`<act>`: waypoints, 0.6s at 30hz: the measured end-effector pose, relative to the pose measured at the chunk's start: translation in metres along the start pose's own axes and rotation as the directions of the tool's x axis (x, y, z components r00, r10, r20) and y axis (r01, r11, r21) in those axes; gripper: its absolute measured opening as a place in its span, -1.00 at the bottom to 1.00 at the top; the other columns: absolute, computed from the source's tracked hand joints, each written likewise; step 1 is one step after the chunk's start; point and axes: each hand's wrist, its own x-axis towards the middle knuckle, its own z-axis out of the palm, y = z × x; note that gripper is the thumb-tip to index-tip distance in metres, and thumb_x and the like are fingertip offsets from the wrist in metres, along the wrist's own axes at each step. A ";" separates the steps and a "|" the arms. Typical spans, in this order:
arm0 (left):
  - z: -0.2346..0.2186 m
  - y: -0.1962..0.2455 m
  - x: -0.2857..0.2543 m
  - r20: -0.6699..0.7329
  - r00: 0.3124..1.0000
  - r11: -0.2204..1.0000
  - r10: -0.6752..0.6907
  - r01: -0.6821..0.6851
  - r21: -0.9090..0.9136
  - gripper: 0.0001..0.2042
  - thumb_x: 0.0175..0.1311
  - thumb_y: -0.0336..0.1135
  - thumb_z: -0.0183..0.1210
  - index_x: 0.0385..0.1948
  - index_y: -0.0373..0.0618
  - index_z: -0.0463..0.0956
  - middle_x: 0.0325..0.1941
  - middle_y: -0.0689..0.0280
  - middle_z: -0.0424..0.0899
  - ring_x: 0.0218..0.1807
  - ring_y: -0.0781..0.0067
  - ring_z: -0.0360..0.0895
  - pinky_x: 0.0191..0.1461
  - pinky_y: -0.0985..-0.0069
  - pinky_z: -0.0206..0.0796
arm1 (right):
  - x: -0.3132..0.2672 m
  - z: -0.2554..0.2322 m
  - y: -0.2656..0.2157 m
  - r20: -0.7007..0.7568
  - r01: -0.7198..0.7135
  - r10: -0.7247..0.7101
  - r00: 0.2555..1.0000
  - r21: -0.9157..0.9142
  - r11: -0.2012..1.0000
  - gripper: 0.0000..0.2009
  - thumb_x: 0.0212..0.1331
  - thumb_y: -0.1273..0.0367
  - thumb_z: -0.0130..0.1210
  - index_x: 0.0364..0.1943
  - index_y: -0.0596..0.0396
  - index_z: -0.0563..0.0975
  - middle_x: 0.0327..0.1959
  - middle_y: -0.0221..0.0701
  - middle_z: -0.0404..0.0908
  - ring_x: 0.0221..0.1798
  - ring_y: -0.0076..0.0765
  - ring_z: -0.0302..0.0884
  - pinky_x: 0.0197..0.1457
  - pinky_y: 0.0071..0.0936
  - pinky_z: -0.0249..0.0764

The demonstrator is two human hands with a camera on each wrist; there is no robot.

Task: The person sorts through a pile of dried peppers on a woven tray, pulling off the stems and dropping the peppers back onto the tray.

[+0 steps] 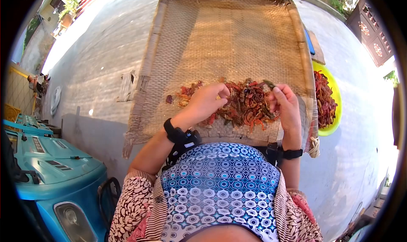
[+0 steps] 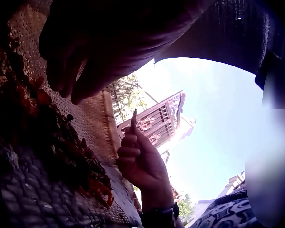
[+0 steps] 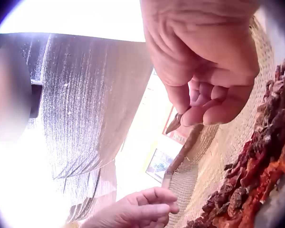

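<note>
A heap of shrivelled red and dark dried chili peppers (image 1: 248,104) lies across the near part of a woven mat tray (image 1: 233,38). My right hand (image 1: 285,104) is raised at the heap's right end. Between its thumb and forefinger it pinches a small brown dried chili pepper (image 3: 174,123), whose pointed tip sticks out. My left hand (image 1: 205,102) hovers over the heap's left side, fingers loosely bent with nothing between them. The left wrist view shows that hand dark, close above the peppers.
A yellow-green basin (image 1: 335,97) full of red peppers stands right of the tray. At the lower left is a teal vehicle (image 1: 63,165). A pale scrap (image 1: 126,86) lies on the concrete floor (image 1: 93,72) by the tray's left edge.
</note>
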 end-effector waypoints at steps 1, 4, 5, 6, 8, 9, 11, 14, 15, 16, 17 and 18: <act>0.002 -0.007 0.000 -0.009 1.000 0.998 0.026 -0.026 0.061 -0.82 0.23 -0.38 0.22 -0.18 -0.18 0.54 -0.24 0.29 0.63 -0.20 0.39 0.55 -0.14 0.43 0.39 | 0.003 -0.015 0.001 -0.076 0.071 -0.062 0.995 0.123 0.990 -0.82 0.42 0.27 0.02 -0.12 0.07 0.50 -0.42 -0.51 0.55 -0.53 -0.65 0.41 -0.47 -0.67 0.37; 0.006 -0.020 0.002 0.002 0.999 0.979 0.051 -0.051 0.197 -0.80 0.20 -0.34 0.24 -0.19 -0.16 0.56 -0.20 0.21 0.61 -0.12 0.21 0.55 -0.04 0.33 0.38 | 0.009 -0.069 0.000 -0.201 0.246 -0.156 0.967 0.578 0.778 -0.77 0.44 0.23 -0.03 -0.07 0.07 0.50 -0.38 -0.52 0.54 -0.47 -0.61 0.38 -0.42 -0.61 0.38; 0.006 -0.017 0.003 0.023 0.999 0.977 0.022 -0.026 0.213 -0.80 0.20 -0.32 0.24 -0.19 -0.16 0.56 -0.19 0.19 0.60 -0.10 0.17 0.54 -0.02 0.32 0.38 | 0.009 -0.077 -0.003 -0.229 0.284 -0.170 0.958 0.715 0.639 -0.76 0.45 0.22 -0.05 -0.05 0.06 0.50 -0.36 -0.52 0.54 -0.44 -0.60 0.37 -0.40 -0.59 0.38; 0.007 -0.016 0.003 0.043 0.999 0.973 -0.007 -0.003 0.229 -0.80 0.20 -0.30 0.24 -0.20 -0.15 0.56 -0.19 0.17 0.59 -0.09 0.13 0.54 -0.01 0.30 0.37 | 0.008 -0.083 -0.003 -0.230 0.272 -0.150 0.962 0.728 0.629 -0.74 0.45 0.21 -0.05 -0.03 0.07 0.50 -0.35 -0.53 0.54 -0.43 -0.59 0.36 -0.38 -0.59 0.38; 0.012 -0.018 0.004 0.039 0.999 0.954 -0.004 -0.008 0.300 -0.80 0.20 -0.27 0.23 -0.22 -0.15 0.56 -0.19 0.16 0.58 -0.09 0.12 0.54 -0.01 0.30 0.37 | 0.004 -0.090 -0.003 -0.229 0.248 -0.110 0.967 0.755 0.607 -0.71 0.45 0.18 -0.07 0.01 0.07 0.50 -0.33 -0.53 0.54 -0.41 -0.59 0.35 -0.35 -0.58 0.38; 0.013 -0.018 0.004 0.038 0.999 0.942 -0.003 -0.010 0.336 -0.81 0.20 -0.26 0.23 -0.24 -0.14 0.56 -0.19 0.16 0.58 -0.09 0.12 0.54 -0.01 0.30 0.38 | 0.005 -0.088 0.000 -0.221 0.225 -0.093 0.971 0.714 0.663 -0.71 0.45 0.18 -0.07 0.03 0.07 0.50 -0.34 -0.53 0.54 -0.41 -0.59 0.35 -0.36 -0.58 0.37; 0.011 -0.016 0.007 0.077 0.997 0.941 -0.009 -0.017 0.339 -0.81 0.20 -0.26 0.23 -0.26 -0.14 0.55 -0.21 0.16 0.59 -0.09 0.13 0.55 -0.02 0.28 0.38 | 0.007 -0.074 0.009 -0.212 0.177 -0.054 0.976 0.622 0.763 -0.70 0.45 0.19 -0.07 0.05 0.06 0.50 -0.34 -0.52 0.54 -0.41 -0.59 0.36 -0.36 -0.57 0.37; 0.012 -0.022 0.010 0.086 0.996 0.937 0.036 -0.064 0.342 -0.82 0.21 -0.26 0.23 -0.28 -0.13 0.55 -0.24 0.17 0.60 -0.12 0.13 0.55 -0.05 0.26 0.37 | 0.002 -0.034 0.006 -0.157 0.088 -0.014 0.987 0.473 0.877 -0.75 0.43 0.23 -0.04 0.01 0.06 0.51 -0.34 -0.53 0.55 -0.43 -0.61 0.39 -0.37 -0.60 0.38; 0.012 -0.024 0.010 0.079 0.995 0.936 0.060 -0.083 0.343 -0.83 0.21 -0.26 0.23 -0.28 -0.13 0.55 -0.26 0.17 0.60 -0.13 0.13 0.55 -0.06 0.26 0.37 | 0.001 -0.023 0.007 -0.129 0.068 -0.016 0.992 0.408 0.911 -0.76 0.43 0.24 -0.03 0.00 0.06 0.51 -0.34 -0.53 0.55 -0.43 -0.62 0.40 -0.37 -0.61 0.38; 0.011 -0.024 0.008 0.061 0.997 0.951 0.046 -0.062 0.302 -0.84 0.20 -0.27 0.23 -0.30 -0.14 0.54 -0.27 0.16 0.61 -0.15 0.11 0.56 -0.08 0.25 0.38 | 0.001 -0.014 0.008 -0.064 0.041 -0.021 0.998 0.320 0.946 -0.77 0.43 0.25 -0.02 0.00 0.06 0.51 -0.33 -0.53 0.56 -0.44 -0.63 0.42 -0.37 -0.63 0.38; 0.009 -0.021 0.006 0.044 0.999 0.965 0.031 -0.041 0.258 -0.84 0.19 -0.29 0.22 -0.32 -0.15 0.54 -0.29 0.15 0.61 -0.17 0.10 0.57 -0.10 0.25 0.39 | 0.002 -0.007 0.008 0.002 0.019 -0.020 1.000 0.227 0.974 -0.77 0.42 0.27 -0.01 -0.01 0.07 0.50 -0.33 -0.53 0.56 -0.44 -0.65 0.43 -0.37 -0.65 0.38; 0.007 -0.017 0.004 0.026 1.000 0.977 0.015 -0.021 0.213 -0.85 0.17 -0.30 0.22 -0.35 -0.16 0.54 -0.31 0.14 0.62 -0.19 0.09 0.58 -0.12 0.24 0.40 | 0.002 0.000 0.009 0.068 0.004 -0.013 0.998 0.128 0.992 -0.78 0.42 0.28 0.00 -0.01 0.07 0.50 -0.33 -0.53 0.57 -0.45 -0.67 0.44 -0.37 -0.67 0.38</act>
